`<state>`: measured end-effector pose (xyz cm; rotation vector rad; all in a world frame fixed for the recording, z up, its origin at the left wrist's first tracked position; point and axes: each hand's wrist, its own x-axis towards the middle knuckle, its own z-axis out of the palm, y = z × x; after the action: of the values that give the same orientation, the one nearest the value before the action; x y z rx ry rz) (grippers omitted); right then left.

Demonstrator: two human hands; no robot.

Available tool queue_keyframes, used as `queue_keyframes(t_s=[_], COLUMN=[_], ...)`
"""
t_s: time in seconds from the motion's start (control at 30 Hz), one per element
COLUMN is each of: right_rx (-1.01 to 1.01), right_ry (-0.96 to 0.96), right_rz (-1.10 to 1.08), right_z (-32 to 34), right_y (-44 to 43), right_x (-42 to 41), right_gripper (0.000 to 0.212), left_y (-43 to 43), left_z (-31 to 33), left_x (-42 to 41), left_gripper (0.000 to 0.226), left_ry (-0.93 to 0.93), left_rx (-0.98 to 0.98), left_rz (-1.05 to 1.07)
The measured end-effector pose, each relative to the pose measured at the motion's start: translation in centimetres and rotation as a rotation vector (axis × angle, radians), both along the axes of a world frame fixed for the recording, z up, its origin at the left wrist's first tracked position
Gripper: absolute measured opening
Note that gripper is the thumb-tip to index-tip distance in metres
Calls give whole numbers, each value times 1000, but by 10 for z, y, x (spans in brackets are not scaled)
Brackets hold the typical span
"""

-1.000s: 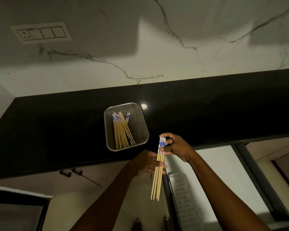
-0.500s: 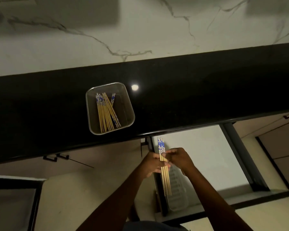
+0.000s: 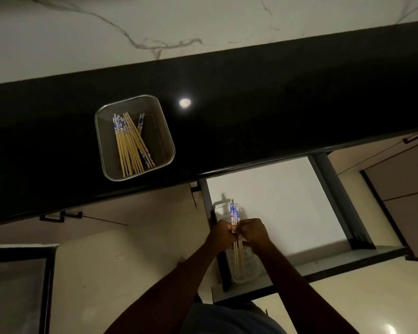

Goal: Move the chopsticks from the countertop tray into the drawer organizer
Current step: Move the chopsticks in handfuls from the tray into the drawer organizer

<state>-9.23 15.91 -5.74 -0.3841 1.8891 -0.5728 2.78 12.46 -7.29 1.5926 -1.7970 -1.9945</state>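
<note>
Pinched between both hands, a small bundle of chopsticks (image 3: 234, 213) is held over the open drawer (image 3: 287, 201), so that's where the task's thing is at. The left hand (image 3: 223, 233) is curled round the sticks from the 9 o'clock side and the right hand (image 3: 253, 233) from the 3 o'clock side, both gripping around the middle of the bundle. The blue-patterned ends are pointed toward 12 o'clock and the plain wooden tips toward 6 o'clock. The clear drawer organizer (image 3: 249, 273) is tucked against the drawer's left wall, right under the bundle, and the lower tips are seen against it. Whether they're actually touching it can't be told, it's pretty dim down there. Up at roughly 10 o'clock from the hands, a metal tray (image 3: 99, 145) is parked on the black counter (image 3: 275, 104) near its front edge, and the other chopsticks (image 3: 129, 145) are piled inside it, a couple of them crossed over the rest. A bright light spot (image 3: 184, 102) is reflected in the counter at about 2 o'clock from the tray.
</note>
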Motion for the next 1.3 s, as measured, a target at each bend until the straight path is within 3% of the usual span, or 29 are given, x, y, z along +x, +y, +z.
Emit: queue_keyframes(t_s=[0.03, 0.13, 0.27, 0.33, 0.5, 0.77, 1.03, 1.3], right_rx=[-1, -32, -39, -52, -74, 2, 47, 60], right_ry=[8, 45, 73, 88, 94, 137, 137, 317], right_rz=[-10, 16, 13, 26, 20, 36, 143, 406], right_z=[0, -3, -3, -8, -22, -42, -51, -49], right_y=[0, -2, -3, -3, -3, 6, 8, 20], right_x=[2, 5, 9, 10, 11, 25, 25, 27], right_gripper=[5, 37, 17, 18, 16, 18, 24, 30], left_y=[0, 1, 3, 3, -2, 0, 3, 2], left_z=[0, 0, -2, -2, -6, -18, -28, -32], left_x=[-1, -2, -1, -1, 6, 23, 24, 26], left_gripper=[23, 33, 25, 27, 33, 27, 37, 39], left_ry=[-14, -85, -158, -192, -317, -477, -471, -459], left_rx=[-24, -75, -35, -35, -345, -533, -595, -584], left_rz=[-15, -76, -46, -31, -281, -519, -609, -552])
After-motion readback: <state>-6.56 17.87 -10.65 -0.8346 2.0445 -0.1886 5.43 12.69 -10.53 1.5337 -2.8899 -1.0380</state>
